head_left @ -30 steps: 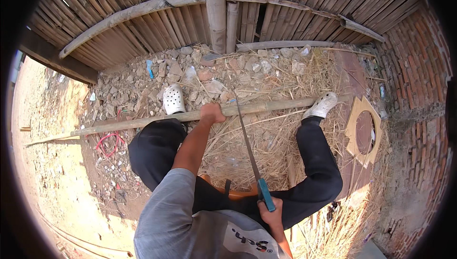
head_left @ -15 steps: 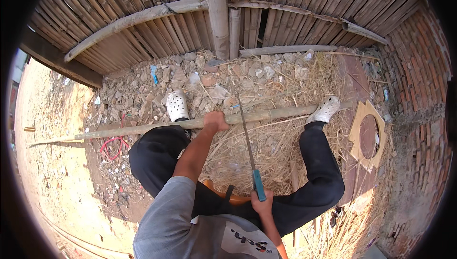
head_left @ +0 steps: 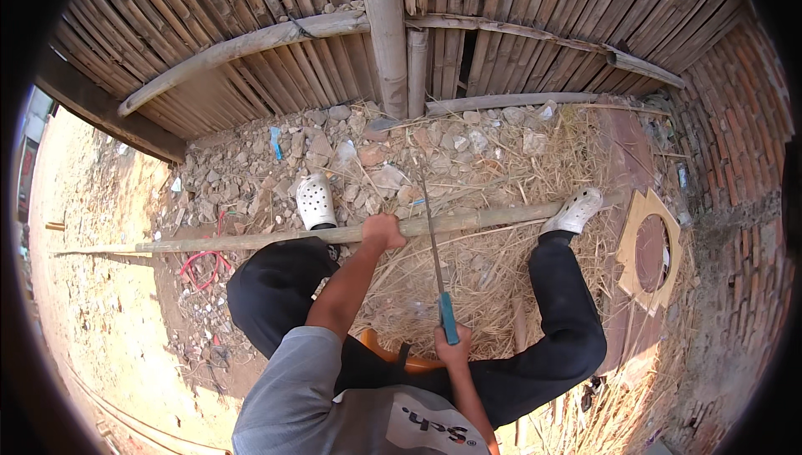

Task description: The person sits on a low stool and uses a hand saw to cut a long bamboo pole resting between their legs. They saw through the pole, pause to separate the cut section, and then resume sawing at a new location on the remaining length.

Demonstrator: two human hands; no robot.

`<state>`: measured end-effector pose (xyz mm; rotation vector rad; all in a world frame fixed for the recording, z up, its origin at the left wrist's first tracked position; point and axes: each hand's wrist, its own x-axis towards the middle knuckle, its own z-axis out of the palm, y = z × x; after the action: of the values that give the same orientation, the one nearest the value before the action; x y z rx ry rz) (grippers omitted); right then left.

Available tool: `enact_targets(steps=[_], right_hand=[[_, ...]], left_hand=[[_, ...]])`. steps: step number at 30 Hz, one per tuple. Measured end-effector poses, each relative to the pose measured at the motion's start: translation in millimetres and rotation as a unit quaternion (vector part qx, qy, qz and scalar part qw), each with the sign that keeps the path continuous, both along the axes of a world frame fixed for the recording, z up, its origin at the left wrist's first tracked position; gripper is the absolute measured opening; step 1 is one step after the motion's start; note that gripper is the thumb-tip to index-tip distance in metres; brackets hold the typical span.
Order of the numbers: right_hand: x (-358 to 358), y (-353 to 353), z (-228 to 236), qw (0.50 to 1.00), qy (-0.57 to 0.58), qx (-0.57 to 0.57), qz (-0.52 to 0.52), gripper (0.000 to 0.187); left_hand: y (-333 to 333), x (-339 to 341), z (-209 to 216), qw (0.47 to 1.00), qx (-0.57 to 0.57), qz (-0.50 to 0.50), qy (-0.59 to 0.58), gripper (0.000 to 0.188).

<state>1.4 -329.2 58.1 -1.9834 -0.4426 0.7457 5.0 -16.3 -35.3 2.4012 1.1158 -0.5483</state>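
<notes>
A long bamboo pole (head_left: 501,216) lies crosswise in front of me, slightly higher on the right. My left hand (head_left: 383,232) is closed round it near its middle. Just right of that hand, the narrow blade of a handsaw (head_left: 436,256) crosses the pole, seen nearly edge-on. My right hand (head_left: 454,345) grips the saw's teal handle close to my body. My right foot, in a white clog (head_left: 573,211), presses on the pole's right part. The left clog (head_left: 315,202) stands just beyond the pole. How deep the blade sits in the bamboo cannot be made out.
An orange seat (head_left: 422,364) is under me. Rubble (head_left: 251,158) and straw (head_left: 501,271) cover the ground. A bamboo-slat wall (head_left: 535,54) rises ahead, a brick wall (head_left: 739,121) at right. Near it lies a board with a round hole (head_left: 628,242). Red cord (head_left: 205,269) lies left.
The saw and my right hand have slid forward, away from me, across the pole. My left hand keeps its grip. The whole view has shifted slightly, so the scene sits lower.
</notes>
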Motion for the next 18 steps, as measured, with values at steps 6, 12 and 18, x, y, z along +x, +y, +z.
enact_targets(steps=[6,12,18], right_hand=[[23.2,39.7,17.9,0.998,0.057,0.008,0.002,0.024],[-24.5,-38.8,41.8,0.999,0.015,0.032,0.012,0.024],[12.7,32.6,1.2,0.998,0.042,0.035,-0.008,0.023]], left_hand=[[9.6,-2.1,-11.6,0.999,-0.031,0.006,0.012,0.048],[2.6,0.5,-2.9,1.0,-0.013,-0.006,0.01,0.046],[7.0,1.6,6.8,1.0,-0.012,-0.011,0.01,0.044]])
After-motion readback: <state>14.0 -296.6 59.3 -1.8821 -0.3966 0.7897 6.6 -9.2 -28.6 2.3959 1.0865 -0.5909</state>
